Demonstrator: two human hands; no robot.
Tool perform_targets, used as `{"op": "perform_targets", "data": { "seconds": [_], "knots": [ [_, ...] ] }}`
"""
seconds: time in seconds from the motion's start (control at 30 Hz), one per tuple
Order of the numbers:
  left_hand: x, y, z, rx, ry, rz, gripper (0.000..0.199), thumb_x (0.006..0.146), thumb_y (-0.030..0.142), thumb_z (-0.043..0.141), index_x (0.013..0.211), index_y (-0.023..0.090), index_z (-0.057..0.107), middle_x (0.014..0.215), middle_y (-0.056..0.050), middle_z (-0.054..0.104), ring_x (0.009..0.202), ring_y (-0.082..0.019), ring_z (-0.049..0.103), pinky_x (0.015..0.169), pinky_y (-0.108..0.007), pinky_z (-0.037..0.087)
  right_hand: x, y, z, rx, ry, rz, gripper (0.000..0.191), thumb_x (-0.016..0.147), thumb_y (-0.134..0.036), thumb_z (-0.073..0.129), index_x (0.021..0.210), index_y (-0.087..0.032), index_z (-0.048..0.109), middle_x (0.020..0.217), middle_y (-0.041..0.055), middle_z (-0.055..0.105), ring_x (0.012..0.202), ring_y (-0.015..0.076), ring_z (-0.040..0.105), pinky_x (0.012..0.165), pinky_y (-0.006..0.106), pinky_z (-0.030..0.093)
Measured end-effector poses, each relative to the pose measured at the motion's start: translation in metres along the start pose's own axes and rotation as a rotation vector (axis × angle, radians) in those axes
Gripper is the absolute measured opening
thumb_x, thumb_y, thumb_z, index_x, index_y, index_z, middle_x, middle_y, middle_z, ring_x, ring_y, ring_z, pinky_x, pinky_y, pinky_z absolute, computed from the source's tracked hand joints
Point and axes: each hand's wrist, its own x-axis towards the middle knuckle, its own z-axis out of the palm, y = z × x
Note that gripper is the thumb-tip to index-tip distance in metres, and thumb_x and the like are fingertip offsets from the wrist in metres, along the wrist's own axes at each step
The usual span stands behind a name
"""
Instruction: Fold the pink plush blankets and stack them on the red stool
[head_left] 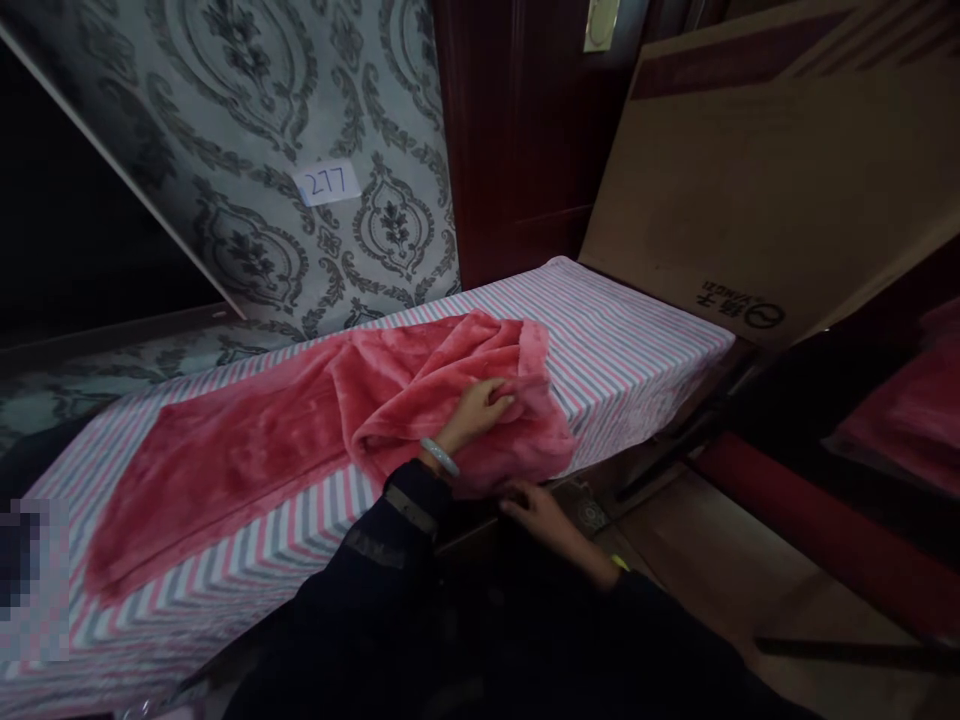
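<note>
One pink blanket (225, 450) lies along the striped surface (622, 320), flat at its left end and rumpled at its right. The rumpled part seems to droop over the near edge, so its own weight, or an uneven tug, could drag it down or skew the flat end. Loose folds could also get pressed into creases. The left hand (477, 408) is palm down over the folds, its forearm angled up and rightward, a bracelet (440, 457) at the wrist; thumb and fingers curl close together. The right hand (544, 515) reaches leftward beside the near hem, fingers bent. Whether either one grips cloth, I cannot tell.
</note>
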Motion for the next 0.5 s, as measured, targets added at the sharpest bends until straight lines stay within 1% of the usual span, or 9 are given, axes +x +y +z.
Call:
{"op": "perform_targets", "data": {
  "seconds": [0.07, 0.13, 0.2, 0.23, 0.27, 0.3, 0.37, 0.43, 0.5],
  "knots": [
    [-0.004, 0.001, 0.001, 0.020, -0.048, 0.020, 0.016, 0.083, 0.023, 0.061, 0.068, 0.019, 0.056, 0.065, 0.003, 0.055, 0.063, -0.014, 0.048, 0.062, -0.028, 0.035, 0.006, -0.018, -0.015, 0.083, 0.115, -0.032, 0.030, 0.089, -0.051, 0.061, 0.093, -0.022, 0.069, 0.078, 0.0042, 0.071, 0.067, 0.0215, 0.067, 0.062, 0.034, 0.056],
    [-0.008, 0.004, 0.004, 0.053, -0.093, 0.041, 0.015, 0.086, 0.023, 0.059, 0.071, 0.019, 0.059, 0.069, 0.001, 0.061, 0.067, -0.016, 0.054, 0.065, -0.028, 0.040, 0.013, -0.037, -0.033, 0.049, 0.379, -0.091, 0.032, 0.091, -0.053, 0.059, 0.096, -0.022, 0.066, 0.079, 0.0042, 0.069, 0.068, 0.0208, 0.065, 0.062, 0.033, 0.056],
    [-0.016, 0.008, 0.006, 0.104, -0.116, 0.069, 0.011, 0.089, 0.021, 0.057, 0.082, 0.019, 0.065, 0.079, -0.002, 0.069, 0.074, -0.018, 0.061, 0.071, -0.031, 0.046, 0.022, -0.054, -0.047, -0.066, 0.606, -0.189, 0.039, 0.086, -0.052, 0.067, 0.111, -0.022, 0.064, 0.102, 0.0088, 0.071, 0.083, 0.0229, 0.067, 0.074, 0.036, 0.057],
    [-0.023, 0.010, 0.005, 0.146, -0.113, 0.096, 0.012, 0.090, 0.020, 0.056, 0.091, 0.019, 0.068, 0.088, -0.004, 0.072, 0.082, -0.020, 0.064, 0.078, -0.033, 0.050, 0.026, -0.060, -0.052, -0.120, 0.634, -0.240, 0.046, 0.083, -0.050, 0.070, 0.119, -0.022, 0.063, 0.114, 0.0112, 0.069, 0.092, 0.0246, 0.067, 0.080, 0.038, 0.057],
    [-0.032, 0.011, 0.004, 0.203, -0.097, 0.129, 0.017, 0.090, 0.019, 0.057, 0.102, 0.019, 0.070, 0.100, -0.006, 0.074, 0.094, -0.023, 0.066, 0.087, -0.037, 0.051, 0.029, -0.065, -0.054, -0.159, 0.598, -0.280, 0.051, 0.082, -0.049, 0.071, 0.124, -0.022, 0.062, 0.122, 0.0122, 0.068, 0.099, 0.0261, 0.066, 0.085, 0.040, 0.056],
    [-0.044, 0.012, 0.002, 0.275, -0.062, 0.161, 0.025, 0.091, 0.019, 0.057, 0.113, 0.019, 0.069, 0.113, -0.008, 0.073, 0.106, -0.025, 0.065, 0.097, -0.041, 0.050, 0.032, -0.068, -0.056, -0.180, 0.524, -0.307, 0.048, 0.083, -0.048, 0.070, 0.123, -0.022, 0.064, 0.122, 0.0116, 0.069, 0.101, 0.0269, 0.067, 0.087, 0.041, 0.056],
    [-0.077, 0.008, -0.005, 0.452, 0.037, 0.185, 0.036, 0.092, 0.018, 0.056, 0.127, 0.020, 0.065, 0.130, -0.012, 0.068, 0.125, -0.028, 0.058, 0.110, -0.047, 0.044, 0.034, -0.068, -0.055, -0.188, 0.391, -0.329, 0.031, 0.089, -0.046, 0.062, 0.107, -0.023, 0.072, 0.104, 0.0081, 0.074, 0.095, 0.0269, 0.068, 0.084, 0.040, 0.055],
    [-0.117, -0.002, -0.016, 0.643, 0.110, 0.143, 0.038, 0.094, 0.015, 0.051, 0.130, 0.019, 0.064, 0.131, -0.015, 0.066, 0.129, -0.030, 0.056, 0.111, -0.050, 0.044, 0.033, -0.065, -0.054, -0.161, 0.361, -0.315, 0.027, 0.091, -0.045, 0.058, 0.091, -0.022, 0.074, 0.086, 0.0051, 0.074, 0.083, 0.0251, 0.068, 0.077, 0.037, 0.055],
    [-0.158, -0.016, -0.031, 0.826, 0.077, 0.105, 0.040, 0.093, 0.010, 0.049, 0.128, 0.019, 0.066, 0.135, -0.017, 0.065, 0.133, -0.032, 0.053, 0.110, -0.053, 0.044, 0.032, -0.061, -0.054, -0.106, 0.386, -0.293, 0.025, 0.089, -0.044, 0.061, 0.088, -0.022, 0.073, 0.080, 0.0036, 0.073, 0.076, 0.0236, 0.067, 0.071, 0.035, 0.053]
  ]
}}
